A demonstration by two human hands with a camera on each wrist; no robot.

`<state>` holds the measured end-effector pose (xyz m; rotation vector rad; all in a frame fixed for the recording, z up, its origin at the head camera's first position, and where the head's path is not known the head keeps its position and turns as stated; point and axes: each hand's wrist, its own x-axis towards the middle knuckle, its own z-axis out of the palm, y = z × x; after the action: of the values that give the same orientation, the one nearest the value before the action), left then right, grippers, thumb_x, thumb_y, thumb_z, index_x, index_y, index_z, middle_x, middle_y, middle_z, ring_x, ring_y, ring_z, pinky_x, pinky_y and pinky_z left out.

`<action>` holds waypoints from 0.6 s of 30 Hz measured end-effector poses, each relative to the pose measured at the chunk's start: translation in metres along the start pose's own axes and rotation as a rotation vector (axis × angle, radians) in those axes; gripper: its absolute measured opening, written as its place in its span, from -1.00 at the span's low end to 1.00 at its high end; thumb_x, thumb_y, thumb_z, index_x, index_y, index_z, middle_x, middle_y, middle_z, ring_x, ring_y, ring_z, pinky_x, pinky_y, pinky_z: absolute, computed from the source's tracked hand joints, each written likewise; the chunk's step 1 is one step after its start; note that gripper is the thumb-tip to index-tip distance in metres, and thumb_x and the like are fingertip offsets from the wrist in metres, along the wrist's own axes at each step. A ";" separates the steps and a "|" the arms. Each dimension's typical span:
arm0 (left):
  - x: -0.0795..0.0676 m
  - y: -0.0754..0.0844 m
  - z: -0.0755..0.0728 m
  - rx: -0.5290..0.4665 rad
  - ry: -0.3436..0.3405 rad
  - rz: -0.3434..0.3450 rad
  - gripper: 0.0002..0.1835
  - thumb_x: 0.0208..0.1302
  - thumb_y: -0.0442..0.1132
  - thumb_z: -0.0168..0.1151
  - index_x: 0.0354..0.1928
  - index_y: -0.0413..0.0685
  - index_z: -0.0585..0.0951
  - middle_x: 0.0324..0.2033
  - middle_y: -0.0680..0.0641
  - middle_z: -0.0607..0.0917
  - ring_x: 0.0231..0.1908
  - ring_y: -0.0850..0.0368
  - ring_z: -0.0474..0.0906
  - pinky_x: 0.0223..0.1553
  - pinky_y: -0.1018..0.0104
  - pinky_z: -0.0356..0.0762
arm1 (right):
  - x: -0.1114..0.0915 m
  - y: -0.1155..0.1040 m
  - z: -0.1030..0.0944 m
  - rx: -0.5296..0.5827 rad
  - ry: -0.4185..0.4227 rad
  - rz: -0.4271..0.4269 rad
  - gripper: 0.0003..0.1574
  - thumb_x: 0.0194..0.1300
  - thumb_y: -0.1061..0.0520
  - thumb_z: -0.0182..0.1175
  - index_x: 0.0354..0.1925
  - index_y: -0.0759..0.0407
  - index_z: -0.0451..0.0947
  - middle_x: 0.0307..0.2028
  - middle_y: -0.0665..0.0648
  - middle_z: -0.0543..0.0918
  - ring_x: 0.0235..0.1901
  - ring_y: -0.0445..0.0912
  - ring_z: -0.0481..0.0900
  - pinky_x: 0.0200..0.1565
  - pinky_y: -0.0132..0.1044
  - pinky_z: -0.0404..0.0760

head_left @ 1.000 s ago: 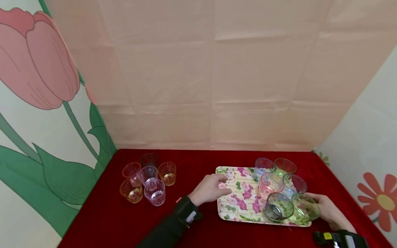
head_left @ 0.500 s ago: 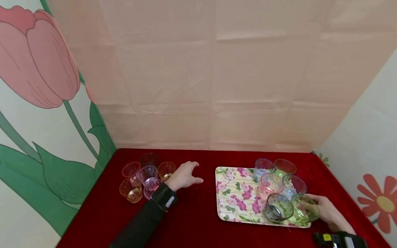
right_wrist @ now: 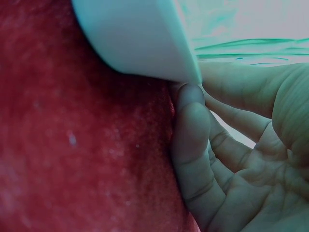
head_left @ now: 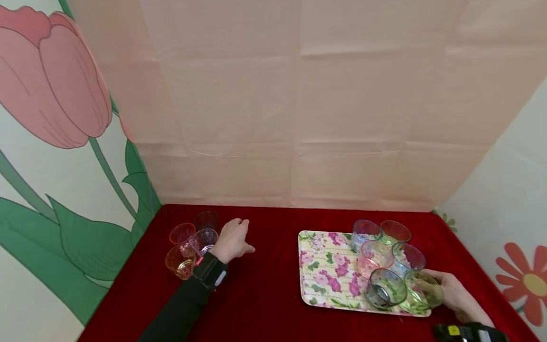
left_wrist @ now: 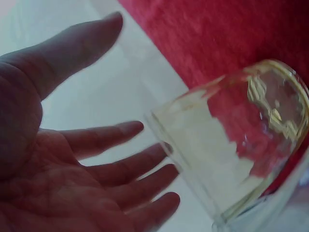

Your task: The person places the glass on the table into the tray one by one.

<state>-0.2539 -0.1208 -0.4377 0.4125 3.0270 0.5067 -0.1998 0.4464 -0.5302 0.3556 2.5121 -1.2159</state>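
Observation:
Stretched over the left cluster, my left hand has its fingers extended and apart. In the left wrist view a pale amber glass lies just past its fingertips; I cannot tell whether they touch. Behind that hand and wrist some glasses are hidden in the head view. My right hand is at the near right corner of the floral tray, beside a green glass. In the right wrist view its thumb and fingers pinch the tray's pale rim. Glass and tray partly cover its fingertips in the head view.
Also on the tray's right half stand a grey glass, a pink glass and several others. At left are a red glass, an orange glass and a purple glass. Red cloth covers the table.
My left hand has moved left from the tray's left edge to the left cluster, now covering the amber glass there. The right hand has stayed at the tray corner.

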 end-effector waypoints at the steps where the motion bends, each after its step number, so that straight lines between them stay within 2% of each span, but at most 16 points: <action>1: -0.001 0.000 -0.001 0.007 0.010 -0.010 -0.15 0.09 -0.11 0.60 0.34 -0.38 0.42 0.28 -0.42 0.47 0.35 -0.31 0.33 0.38 -0.10 0.25 | 0.000 0.000 0.000 0.003 0.002 0.001 -0.13 0.32 -0.15 0.38 0.23 0.52 0.45 -0.11 0.24 0.70 -0.18 -0.02 0.55 -0.24 -0.18 0.65; 8: -0.007 0.002 0.000 0.040 0.067 -0.078 -0.24 0.10 -0.15 0.59 0.26 -0.37 0.47 0.20 -0.41 0.50 0.28 -0.33 0.36 0.31 -0.16 0.32 | 0.000 0.000 -0.001 0.009 -0.001 -0.007 -0.17 0.32 -0.17 0.37 0.20 0.49 0.50 -0.15 0.18 0.71 -0.20 -0.03 0.55 -0.25 -0.18 0.64; 13: -0.013 0.002 0.013 0.087 0.195 -0.077 -0.39 0.06 -0.26 0.58 0.08 -0.38 0.51 -0.01 -0.44 0.52 0.14 -0.42 0.42 0.17 -0.25 0.39 | -0.001 -0.001 -0.001 0.016 -0.009 -0.010 -0.14 0.33 -0.15 0.37 0.24 0.52 0.45 -0.14 0.19 0.71 -0.20 -0.03 0.56 -0.24 -0.19 0.64; 15: -0.015 0.003 0.019 0.105 0.240 -0.086 -0.39 0.05 -0.33 0.54 0.12 -0.42 0.50 0.03 -0.53 0.50 0.15 -0.51 0.41 0.20 -0.30 0.36 | -0.001 0.000 -0.001 0.021 -0.012 -0.007 -0.12 0.33 -0.15 0.37 0.25 0.53 0.43 -0.14 0.20 0.71 -0.19 -0.03 0.56 -0.23 -0.18 0.65; 18: -0.015 0.004 0.026 0.120 0.253 -0.111 -0.32 0.07 -0.40 0.46 0.24 -0.47 0.44 0.14 -0.65 0.42 0.22 -0.59 0.34 0.28 -0.35 0.24 | -0.001 0.001 -0.002 0.025 -0.018 -0.004 -0.11 0.34 -0.14 0.36 0.27 0.54 0.40 -0.13 0.20 0.71 -0.19 -0.03 0.56 -0.22 -0.18 0.65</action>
<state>-0.2360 -0.1131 -0.4609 0.1958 3.3116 0.3995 -0.1988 0.4479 -0.5293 0.3436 2.4857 -1.2474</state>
